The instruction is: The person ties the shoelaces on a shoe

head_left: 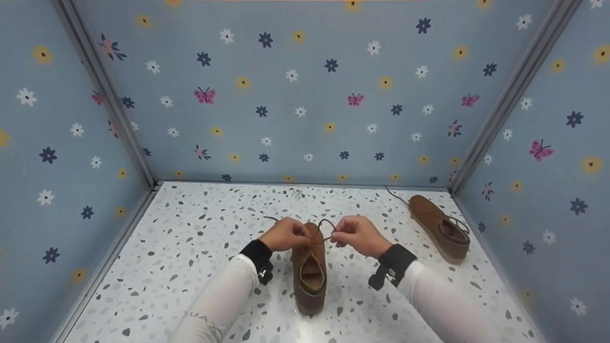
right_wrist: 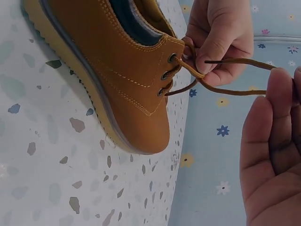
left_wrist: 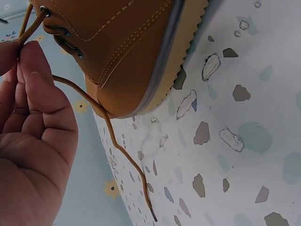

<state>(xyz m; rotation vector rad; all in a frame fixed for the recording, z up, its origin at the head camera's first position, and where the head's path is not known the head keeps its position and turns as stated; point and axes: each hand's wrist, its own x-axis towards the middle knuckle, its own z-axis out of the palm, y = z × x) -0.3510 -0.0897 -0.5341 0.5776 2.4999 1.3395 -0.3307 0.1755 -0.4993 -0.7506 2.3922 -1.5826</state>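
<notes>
A tan-brown lace-up shoe (head_left: pixel 310 281) stands on the floor between my hands, toe pointing away. Over its eyelets my left hand (head_left: pixel 287 234) pinches the brown shoelace (right_wrist: pixel 188 67) between thumb and finger. One lace end hangs past the toe to the floor in the left wrist view. To the right of the shoe, my right hand (head_left: pixel 360 235) pinches a bent stretch of the lace, drawn out sideways from the eyelets. In the right wrist view a free tip of lace lies by the left thumb.
A second brown shoe (head_left: pixel 436 228) stands at the right near the wall, one lace trailing toward the back. Blue flowered panels (head_left: pixel 305 95) enclose the speckled white floor (head_left: pixel 200 267) at the back and both sides.
</notes>
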